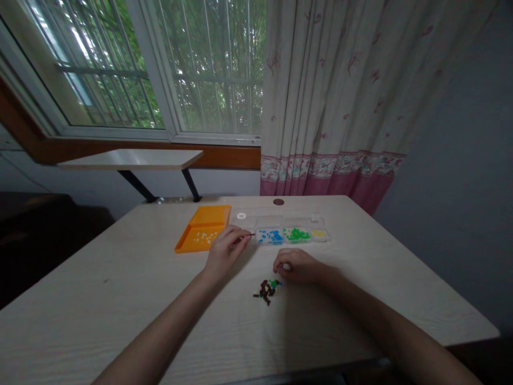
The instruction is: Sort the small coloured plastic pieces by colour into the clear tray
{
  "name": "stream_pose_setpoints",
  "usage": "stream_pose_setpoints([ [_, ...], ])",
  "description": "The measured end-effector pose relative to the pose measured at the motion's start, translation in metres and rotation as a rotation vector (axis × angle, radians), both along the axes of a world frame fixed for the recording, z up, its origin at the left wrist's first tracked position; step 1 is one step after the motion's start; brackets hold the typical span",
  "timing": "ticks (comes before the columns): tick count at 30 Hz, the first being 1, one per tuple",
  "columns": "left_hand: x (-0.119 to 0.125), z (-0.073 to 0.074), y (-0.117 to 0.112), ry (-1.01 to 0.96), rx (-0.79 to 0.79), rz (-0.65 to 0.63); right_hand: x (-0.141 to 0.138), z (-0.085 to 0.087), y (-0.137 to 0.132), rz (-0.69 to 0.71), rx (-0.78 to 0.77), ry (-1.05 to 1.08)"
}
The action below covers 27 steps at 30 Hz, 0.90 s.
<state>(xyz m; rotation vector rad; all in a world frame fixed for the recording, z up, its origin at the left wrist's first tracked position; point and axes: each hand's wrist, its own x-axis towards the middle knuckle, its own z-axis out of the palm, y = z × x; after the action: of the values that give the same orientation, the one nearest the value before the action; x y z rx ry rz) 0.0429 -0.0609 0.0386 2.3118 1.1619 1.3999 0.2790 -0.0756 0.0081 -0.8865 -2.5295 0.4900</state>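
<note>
My left hand (pixel 225 247) is closed round thin tweezers (pixel 245 236) whose tip points right toward the clear compartment box (pixel 280 220). That box holds blue beads (pixel 271 236), green beads (pixel 297 234) and yellow beads (pixel 319 233). My right hand (pixel 296 266) rests curled on the table just behind a small pile of dark, green and blue beads (pixel 267 289), with something small and white at its fingertips.
An orange tray (pixel 210 216) with several pale beads lies left of the box. The pale wooden table (pixel 120 299) ends near a window wall with a small shelf (pixel 132 159) and a pink-hemmed curtain (pixel 332 133).
</note>
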Motion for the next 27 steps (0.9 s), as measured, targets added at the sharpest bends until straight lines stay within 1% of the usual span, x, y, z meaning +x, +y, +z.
stream_pose_setpoints([
  [3,-0.015,-0.001,0.015,0.062,0.004,0.084,0.001,-0.002,0.002,-0.004,-0.001,0.027],
  [7,-0.032,-0.010,0.033,0.149,-0.095,0.220,0.002,-0.004,0.003,0.007,-0.008,0.028],
  [10,-0.039,-0.015,0.040,0.277,-0.158,0.288,0.003,-0.004,0.003,0.015,-0.021,0.000],
  [13,-0.043,-0.016,0.041,0.407,-0.192,0.331,0.004,-0.005,0.004,0.020,-0.051,-0.001],
  [16,-0.044,-0.013,0.040,0.492,-0.199,0.332,0.005,-0.005,0.006,0.025,-0.107,0.008],
  [18,-0.045,-0.012,0.040,0.536,-0.199,0.323,0.004,-0.005,0.008,0.003,-0.141,0.018],
  [21,-0.045,-0.011,0.039,0.564,-0.188,0.322,0.002,-0.005,0.010,-0.076,-0.172,0.070],
  [23,-0.041,-0.011,0.036,0.546,-0.163,0.306,0.000,-0.005,0.010,-0.135,-0.196,0.135],
  [25,-0.033,-0.011,0.031,0.501,-0.125,0.243,-0.004,-0.007,0.011,-0.187,-0.258,0.225],
  [27,-0.021,-0.011,0.023,0.440,-0.077,0.124,-0.009,-0.011,0.011,-0.230,-0.370,0.350],
])
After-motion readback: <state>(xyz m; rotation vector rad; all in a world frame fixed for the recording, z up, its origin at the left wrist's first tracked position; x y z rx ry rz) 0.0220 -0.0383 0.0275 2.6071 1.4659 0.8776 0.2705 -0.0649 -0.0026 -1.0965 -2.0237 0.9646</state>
